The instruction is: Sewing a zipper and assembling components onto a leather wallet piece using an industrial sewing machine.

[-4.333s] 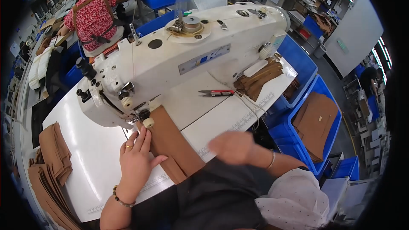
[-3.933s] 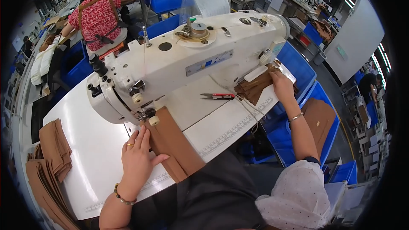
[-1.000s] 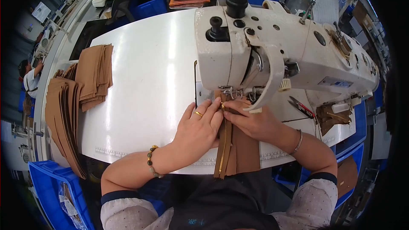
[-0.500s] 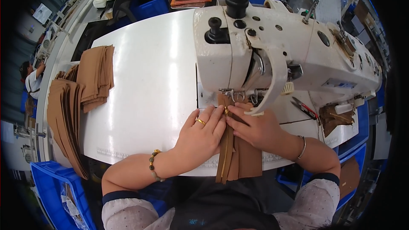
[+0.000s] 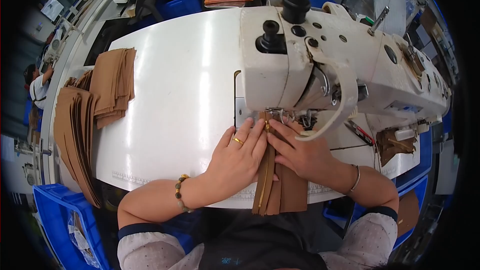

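Observation:
A brown zipper (image 5: 264, 187) with gold teeth lies lengthwise over a brown fabric piece (image 5: 294, 192), its far end under the needle area of a white sewing machine (image 5: 267, 65). My left hand (image 5: 237, 157) is at the zipper's left edge, fingers stretched forward on top; what looks like its thumb tip pokes out at the zipper's right side, so the strip runs between thumb and fingers. Close to both hands' fingertips sits a gold zipper slider (image 5: 268, 126). My right hand (image 5: 307, 155) lies flat on the fabric, fingers extended and slightly apart. The presser foot is partly hidden.
Stacks of brown fabric pieces (image 5: 112, 85) lie on the table's left. Red-handled thread snips (image 5: 361, 132) and brown zippered scraps (image 5: 395, 146) are right of the machine head. Blue bins (image 5: 70, 225) flank the table. Another person (image 5: 39, 87) works at far left.
The view has shifted slightly, so the machine appears farther right. The zipper's near end has swung a little left, and a thumb tip now shows on its right side. Both hands stay by the slider.

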`<act>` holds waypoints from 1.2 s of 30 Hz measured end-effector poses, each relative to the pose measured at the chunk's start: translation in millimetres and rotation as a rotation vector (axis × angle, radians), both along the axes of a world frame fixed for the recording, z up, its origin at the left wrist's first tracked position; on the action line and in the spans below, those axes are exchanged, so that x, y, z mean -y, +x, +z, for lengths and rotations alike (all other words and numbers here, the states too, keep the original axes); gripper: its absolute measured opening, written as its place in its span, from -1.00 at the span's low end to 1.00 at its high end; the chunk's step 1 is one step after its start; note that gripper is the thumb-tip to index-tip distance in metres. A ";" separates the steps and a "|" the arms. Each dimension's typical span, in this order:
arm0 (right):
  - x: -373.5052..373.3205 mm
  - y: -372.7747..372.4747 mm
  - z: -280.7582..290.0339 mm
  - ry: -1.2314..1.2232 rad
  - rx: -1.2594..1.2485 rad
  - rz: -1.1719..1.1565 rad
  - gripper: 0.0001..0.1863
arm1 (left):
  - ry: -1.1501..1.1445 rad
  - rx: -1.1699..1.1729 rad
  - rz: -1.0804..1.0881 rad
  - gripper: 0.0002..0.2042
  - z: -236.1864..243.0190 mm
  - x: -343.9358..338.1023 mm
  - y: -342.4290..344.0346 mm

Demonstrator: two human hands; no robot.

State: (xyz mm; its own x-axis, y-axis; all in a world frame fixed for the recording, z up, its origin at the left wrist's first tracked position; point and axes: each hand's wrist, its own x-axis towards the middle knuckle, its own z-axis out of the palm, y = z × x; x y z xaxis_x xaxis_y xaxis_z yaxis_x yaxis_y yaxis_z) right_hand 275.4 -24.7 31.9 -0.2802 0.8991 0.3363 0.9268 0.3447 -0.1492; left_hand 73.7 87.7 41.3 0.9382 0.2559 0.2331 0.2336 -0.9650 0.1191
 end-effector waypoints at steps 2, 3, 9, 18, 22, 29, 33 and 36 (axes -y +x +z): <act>0.4 -0.4 0.8 -0.006 0.020 -0.009 -0.37 | 0.003 0.010 0.005 -0.14 -0.3 -1.4 0.2; 0.8 -0.5 1.0 -0.027 0.010 -0.017 -0.36 | -0.008 0.000 0.002 -0.13 -0.4 -1.8 0.3; 1.1 -0.1 -0.4 -0.022 0.014 -0.016 -0.35 | -0.022 -0.004 0.001 -0.16 0.2 -2.9 0.7; 9.1 -3.9 4.1 -0.045 0.015 -0.044 -0.37 | -0.083 0.016 -0.035 -0.17 1.7 -2.6 2.1; 8.7 -3.8 6.7 -0.064 0.019 -0.053 -0.36 | -0.077 0.017 -0.032 -0.17 2.1 -3.2 2.4; 8.2 -2.6 6.2 -0.060 0.043 -0.055 -0.36 | -0.093 0.005 -0.023 -0.17 2.2 -3.9 3.9; 8.0 -0.6 3.7 -0.073 0.089 -0.075 -0.33 | -0.090 0.009 -0.033 -0.17 1.3 -6.5 6.0; 6.8 0.0 2.5 -0.090 0.128 -0.096 -0.33 | -0.091 0.040 -0.031 -0.17 0.3 -8.2 7.9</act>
State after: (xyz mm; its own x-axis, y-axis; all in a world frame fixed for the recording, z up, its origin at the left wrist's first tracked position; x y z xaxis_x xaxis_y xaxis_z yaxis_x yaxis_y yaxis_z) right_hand 275.4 -31.5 34.4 -0.2269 0.9486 0.2206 0.9682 0.2442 -0.0540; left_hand 81.6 95.8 41.6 0.9364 0.2488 0.2476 0.1973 -0.9565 0.2149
